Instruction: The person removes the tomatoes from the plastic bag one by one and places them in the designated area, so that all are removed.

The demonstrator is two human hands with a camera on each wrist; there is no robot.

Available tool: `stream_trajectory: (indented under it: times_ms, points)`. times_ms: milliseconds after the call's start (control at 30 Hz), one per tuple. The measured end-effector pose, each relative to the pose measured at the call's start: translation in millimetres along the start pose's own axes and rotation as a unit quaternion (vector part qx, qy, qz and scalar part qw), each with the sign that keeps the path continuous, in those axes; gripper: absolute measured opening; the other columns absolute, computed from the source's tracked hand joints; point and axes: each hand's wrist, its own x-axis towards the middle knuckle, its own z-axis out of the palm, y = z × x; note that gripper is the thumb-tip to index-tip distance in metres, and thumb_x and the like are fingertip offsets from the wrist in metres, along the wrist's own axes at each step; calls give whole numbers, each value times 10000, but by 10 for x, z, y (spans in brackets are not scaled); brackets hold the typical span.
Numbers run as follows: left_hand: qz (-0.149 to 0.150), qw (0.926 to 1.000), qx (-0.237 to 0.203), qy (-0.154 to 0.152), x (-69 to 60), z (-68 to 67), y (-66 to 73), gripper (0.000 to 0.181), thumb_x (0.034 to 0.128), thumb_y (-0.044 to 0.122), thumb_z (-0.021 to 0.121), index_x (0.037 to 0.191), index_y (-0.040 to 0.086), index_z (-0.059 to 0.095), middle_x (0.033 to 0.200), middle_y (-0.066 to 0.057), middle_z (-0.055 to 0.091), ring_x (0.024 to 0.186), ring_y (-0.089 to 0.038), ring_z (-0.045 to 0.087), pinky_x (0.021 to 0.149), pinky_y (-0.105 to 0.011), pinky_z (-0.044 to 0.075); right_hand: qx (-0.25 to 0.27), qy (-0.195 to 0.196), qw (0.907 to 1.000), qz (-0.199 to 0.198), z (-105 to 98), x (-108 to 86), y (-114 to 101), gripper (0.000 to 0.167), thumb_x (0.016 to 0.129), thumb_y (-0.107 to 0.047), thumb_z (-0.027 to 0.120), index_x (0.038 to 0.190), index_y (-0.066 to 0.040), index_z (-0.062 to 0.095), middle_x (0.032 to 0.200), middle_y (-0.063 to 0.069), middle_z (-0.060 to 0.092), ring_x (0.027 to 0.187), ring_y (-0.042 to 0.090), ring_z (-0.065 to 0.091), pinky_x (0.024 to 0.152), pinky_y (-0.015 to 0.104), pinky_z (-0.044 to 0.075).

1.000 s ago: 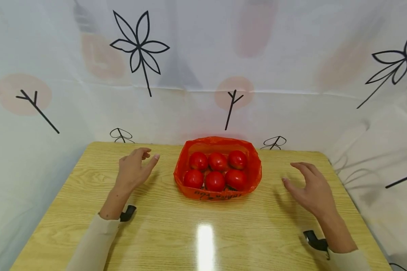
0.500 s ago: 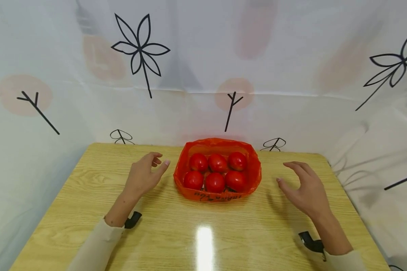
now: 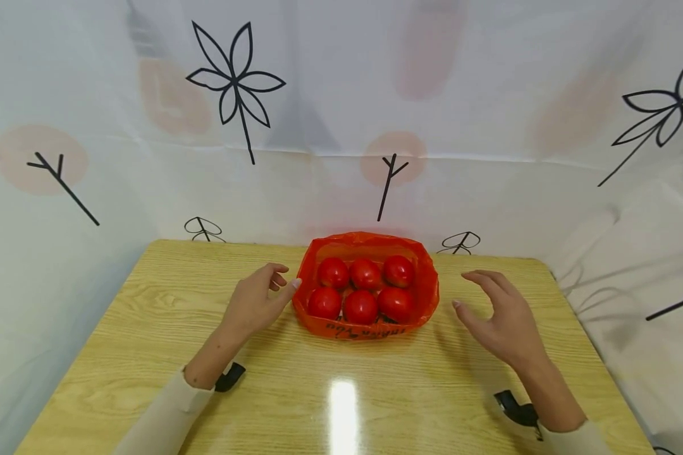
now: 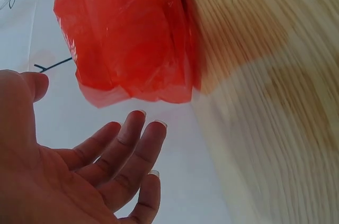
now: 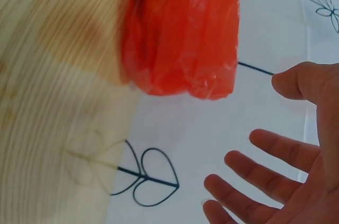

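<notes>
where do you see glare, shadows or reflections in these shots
Head view: a bright glare streak on the table, small highlights on the tomatoes, a soft shadow beside the right hand; left wrist view: shine on the bag, its reddish tint on the table; right wrist view: the table faintly mirrors the leaf print.

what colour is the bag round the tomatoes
The bag is orange-red with black lettering, best seen in the head view.
</notes>
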Motion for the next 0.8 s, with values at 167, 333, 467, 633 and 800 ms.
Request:
stream_trajectory:
  times_ms: [167,333,467,633,800]
  points:
    - [47,10000,-53,-33,4,52,44,580,1001,543,656,1383,107,631,1104,-4,713,1037,-226,684,853,-433,587,54,-52,9999,-82,24,30,-66,494,847,-124,836,1317,-71,693,1324,130,653,1213,389,603,940,639,479]
    - [253,9997,-31,-19,15,95,37,527,991,491,690,1365,124,635,1077,14,710,1011,-208,681,836,-417,582,72,-63,9998,-181,57,57,-108,484,842,-118,834,1305,-69,699,1308,113,659,1204,363,609,939,617,491]
    - [268,9996,-15,-43,18,117,58,524,987,482,699,1367,127,634,1057,14,705,981,-196,673,816,-399,580,101,-99,9995,-288,93,84,-135,473,844,-112,828,1297,-59,702,1295,103,665,1195,353,616,935,611,506]
    - [202,9998,59,-42,16,140,98,524,995,494,684,1357,118,636,1010,12,706,915,-178,656,763,-364,568,177,-192,9989,-383,150,128,-192,457,859,-125,819,1294,-49,702,1307,91,664,1213,343,608,950,607,509]
    - [233,9997,5,108,6,167,121,436,993,418,702,1298,110,654,941,23,685,809,-141,631,701,-327,551,158,-350,9979,-526,201,180,-258,466,867,-140,817,1306,-51,692,1315,78,654,1219,322,604,967,587,521]
